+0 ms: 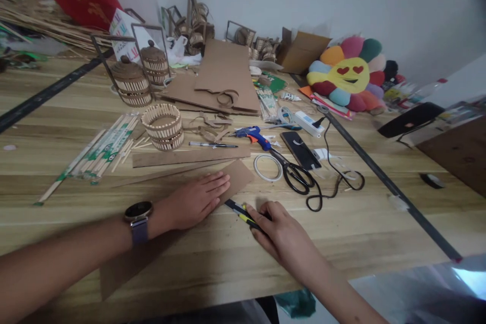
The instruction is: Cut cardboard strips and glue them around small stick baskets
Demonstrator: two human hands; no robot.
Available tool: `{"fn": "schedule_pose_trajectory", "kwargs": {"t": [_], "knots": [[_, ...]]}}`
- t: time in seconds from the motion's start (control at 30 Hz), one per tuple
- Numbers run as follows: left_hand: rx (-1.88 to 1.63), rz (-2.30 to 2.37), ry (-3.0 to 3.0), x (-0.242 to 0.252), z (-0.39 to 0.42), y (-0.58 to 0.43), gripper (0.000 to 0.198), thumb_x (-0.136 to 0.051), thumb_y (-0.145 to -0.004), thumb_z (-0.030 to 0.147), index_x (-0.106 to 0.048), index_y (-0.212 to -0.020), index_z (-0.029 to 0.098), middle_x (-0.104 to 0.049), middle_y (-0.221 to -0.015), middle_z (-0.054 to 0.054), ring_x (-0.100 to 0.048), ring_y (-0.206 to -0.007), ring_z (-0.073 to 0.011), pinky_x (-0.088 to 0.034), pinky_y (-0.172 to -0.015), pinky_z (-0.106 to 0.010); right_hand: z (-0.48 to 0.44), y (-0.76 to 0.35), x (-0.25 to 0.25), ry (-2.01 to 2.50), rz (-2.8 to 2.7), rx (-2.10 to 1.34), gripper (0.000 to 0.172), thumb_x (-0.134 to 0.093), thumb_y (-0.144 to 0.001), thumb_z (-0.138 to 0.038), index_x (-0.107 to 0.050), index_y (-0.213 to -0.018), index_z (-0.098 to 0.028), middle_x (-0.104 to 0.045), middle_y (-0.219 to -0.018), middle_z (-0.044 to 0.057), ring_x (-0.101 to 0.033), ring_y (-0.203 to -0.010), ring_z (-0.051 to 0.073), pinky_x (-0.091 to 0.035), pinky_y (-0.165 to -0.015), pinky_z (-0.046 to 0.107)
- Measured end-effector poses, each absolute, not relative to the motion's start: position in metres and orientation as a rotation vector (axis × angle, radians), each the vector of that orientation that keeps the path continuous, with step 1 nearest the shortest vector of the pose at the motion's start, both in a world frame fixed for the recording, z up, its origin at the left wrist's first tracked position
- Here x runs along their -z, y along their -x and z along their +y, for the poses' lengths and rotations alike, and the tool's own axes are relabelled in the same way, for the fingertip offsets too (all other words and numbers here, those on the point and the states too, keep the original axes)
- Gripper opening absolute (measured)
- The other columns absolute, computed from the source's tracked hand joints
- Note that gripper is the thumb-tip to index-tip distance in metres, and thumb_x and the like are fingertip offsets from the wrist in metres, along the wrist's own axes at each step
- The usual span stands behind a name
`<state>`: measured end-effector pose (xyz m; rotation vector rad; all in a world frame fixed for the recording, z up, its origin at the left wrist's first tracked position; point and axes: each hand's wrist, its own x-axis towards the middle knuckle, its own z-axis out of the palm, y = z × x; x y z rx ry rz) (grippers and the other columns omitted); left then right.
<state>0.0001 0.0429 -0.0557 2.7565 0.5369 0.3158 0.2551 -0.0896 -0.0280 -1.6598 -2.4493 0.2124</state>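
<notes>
My left hand (201,198) lies flat on a strip of brown cardboard (240,178), pressing it to the table with fingers stretched out. In my right hand (275,228) is a black and yellow utility knife (246,216), its blade end pointing up and left at the cardboard's near edge, close to my left fingertips. Whether the blade touches the cardboard I cannot tell. The strip runs on under my left wrist towards the front of the table. Just beyond the left hand lie narrower cardboard strips (190,156) and a pen (213,145).
Black scissors (298,174), a tape ring (268,168), a blue glue gun (255,136) and a phone (299,150) lie to the right. A round stick basket (162,127) and packs of wooden sticks (102,149) stand left. Cardboard sheets (224,68) lie behind.
</notes>
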Motion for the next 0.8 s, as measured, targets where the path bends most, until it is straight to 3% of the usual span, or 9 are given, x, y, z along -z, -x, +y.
{"fn": "schedule_pose_trajectory", "kwargs": {"t": [0.23,0.57,0.8], "knots": [[-0.349,0.520,-2.738,0.056,0.043,0.001,0.047,-0.027,-0.111,0.031,-0.040,-0.154,0.017,-0.038,-0.162,-0.008,-0.031,-0.152,-0.0197,-0.026,-0.127,-0.039,-0.096,-0.251,0.025,1.665,-2.468,-0.201,0.050,-0.061,-0.090,-0.015,-0.058,-0.140,-0.015,-0.061,-0.104,0.013,-0.063,-0.095,0.027,-0.061,-0.078,0.039],[-0.315,0.458,-2.707,0.048,0.047,0.015,0.047,-0.030,-0.110,0.027,-0.040,-0.154,0.015,-0.035,-0.164,-0.009,-0.027,-0.154,-0.0207,-0.025,-0.127,-0.039,-0.087,-0.238,0.023,1.710,-2.460,-0.218,0.050,-0.063,-0.089,-0.014,-0.061,-0.139,-0.014,-0.062,-0.104,0.013,-0.064,-0.096,0.027,-0.062,-0.079,0.040],[-0.133,0.375,-2.805,0.047,0.047,0.053,0.056,-0.038,-0.109,0.035,-0.028,-0.160,0.016,-0.028,-0.166,-0.009,-0.028,-0.153,-0.0233,-0.020,-0.127,-0.039,-0.080,-0.236,0.020,1.698,-2.453,-0.248,0.048,-0.065,-0.089,-0.014,-0.063,-0.137,-0.014,-0.062,-0.103,0.013,-0.064,-0.096,0.028,-0.061,-0.083,0.042]]}}
